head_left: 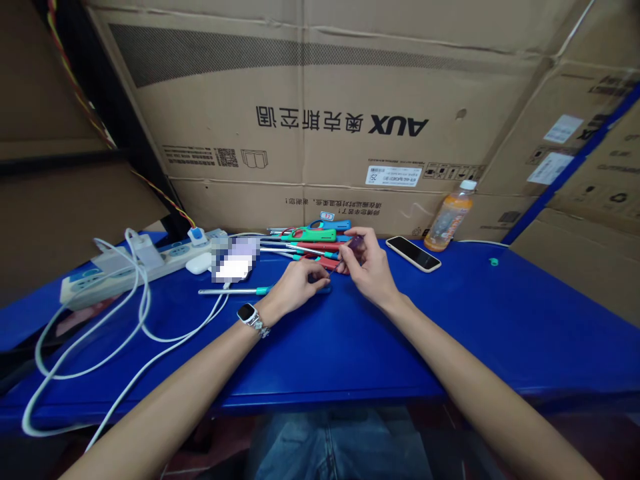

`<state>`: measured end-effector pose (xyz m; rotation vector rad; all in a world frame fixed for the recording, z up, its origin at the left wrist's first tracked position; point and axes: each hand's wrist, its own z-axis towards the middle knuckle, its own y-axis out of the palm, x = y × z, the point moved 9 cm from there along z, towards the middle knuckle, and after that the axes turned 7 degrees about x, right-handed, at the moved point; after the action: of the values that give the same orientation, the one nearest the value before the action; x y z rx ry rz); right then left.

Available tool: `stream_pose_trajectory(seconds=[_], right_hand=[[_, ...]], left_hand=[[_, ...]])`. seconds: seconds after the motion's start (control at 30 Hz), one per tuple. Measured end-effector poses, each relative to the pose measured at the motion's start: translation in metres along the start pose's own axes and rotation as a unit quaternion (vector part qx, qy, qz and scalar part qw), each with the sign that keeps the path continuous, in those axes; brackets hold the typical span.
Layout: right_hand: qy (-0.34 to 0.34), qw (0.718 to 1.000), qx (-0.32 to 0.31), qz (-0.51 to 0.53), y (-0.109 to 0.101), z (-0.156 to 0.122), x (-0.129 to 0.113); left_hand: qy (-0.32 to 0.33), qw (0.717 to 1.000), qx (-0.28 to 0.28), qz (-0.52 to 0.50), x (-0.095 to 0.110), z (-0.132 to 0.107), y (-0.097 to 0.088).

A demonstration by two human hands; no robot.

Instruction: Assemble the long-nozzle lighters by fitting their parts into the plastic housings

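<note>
My left hand (299, 285) is closed around a long-nosed gas lighter (235, 291) that lies along the blue table. Its metal tube and teal collar stick out to the left, while my fingers cover much of the body. In my right hand (370, 267) is a screwdriver (356, 244) with a dark purple handle, pinched between thumb and fingers. The thin shaft points down and left toward the lighter; whether its tip touches is hidden by my left fingers. Just behind my hands lies a pile of green, red and blue gas lighters (314, 235).
A power strip (170, 261) with white cables and a white case (199, 263) occupy the left, beside a blurred phone (235, 259). On the right are a black-screened phone (414, 254), an orange drink bottle (449, 219) and a small green piece (494, 262). Cardboard (340, 153) walls the back.
</note>
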<state>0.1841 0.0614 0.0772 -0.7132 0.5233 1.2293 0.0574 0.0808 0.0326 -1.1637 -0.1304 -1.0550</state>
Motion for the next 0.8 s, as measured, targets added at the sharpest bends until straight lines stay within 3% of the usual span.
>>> stream_pose_trajectory(seconds=[0.17,0.33,0.8], right_hand=[[-0.019,0.997,-0.049,-0.056,0.012,0.007,-0.004],[-0.027,0.995,-0.060,-0.076,0.016,0.010,0.000],[-0.020,0.995,-0.070,-0.070,0.018,0.012,-0.001]], left_hand=[[-0.003,0.999,-0.035,0.041,-0.012,-0.002,0.003],[0.003,0.995,-0.073,0.066,-0.017,-0.003,0.009],[-0.014,0.997,-0.070,0.039,-0.016,-0.003,0.010]])
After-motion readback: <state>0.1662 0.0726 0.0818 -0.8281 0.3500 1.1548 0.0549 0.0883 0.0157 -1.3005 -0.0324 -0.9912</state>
